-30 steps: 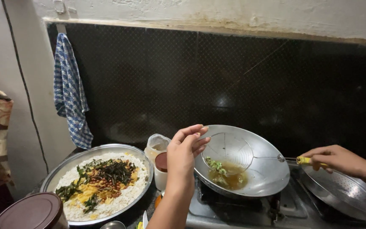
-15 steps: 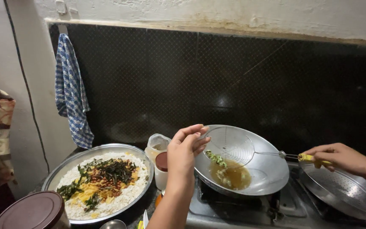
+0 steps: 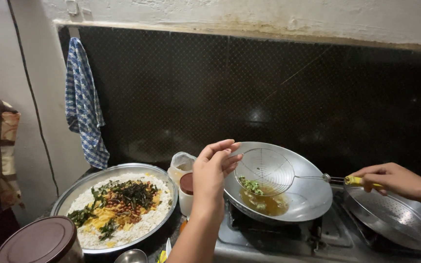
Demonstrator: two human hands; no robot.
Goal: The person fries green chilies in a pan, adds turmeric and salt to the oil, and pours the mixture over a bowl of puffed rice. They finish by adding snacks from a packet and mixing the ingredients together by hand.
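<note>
Both hands are up over the stove. My right hand (image 3: 391, 180) is closed around the yellow handle (image 3: 359, 181) of a wire skimmer (image 3: 269, 170), fingers curled over the top of the grip, reaching in from the right edge of the view. The skimmer's round mesh basket sits tilted inside the wok (image 3: 281, 192), its lower rim touching a small clump of green chillies (image 3: 251, 185) just at the edge of the oil (image 3: 265, 202). My left hand (image 3: 214, 173) rises from the bottom of the view, raised at the wok's left rim; the fingers are bent forward, loosely open, and I see nothing pinched in them. Whether the fingertips actually touch the rim I cannot tell.

The wok tips toward me on the burner, the amber oil pooled in its lowest part. To its right, under my right wrist, a perforated steel plate (image 3: 393, 219) leans on the stove.

Left of my left forearm stand a small white jar with a dark red lid (image 3: 186, 192) and a clear plastic container (image 3: 180, 165) behind it. Farther left on the counter lies a wide steel platter (image 3: 79, 187) heaped with white flattened rice, fried leaves, nuts and yellow bits. At the counter's near left corner sits a brown-lidded tin (image 3: 37, 241). A blue checked cloth (image 3: 84, 112) hangs on the wall above.
</note>
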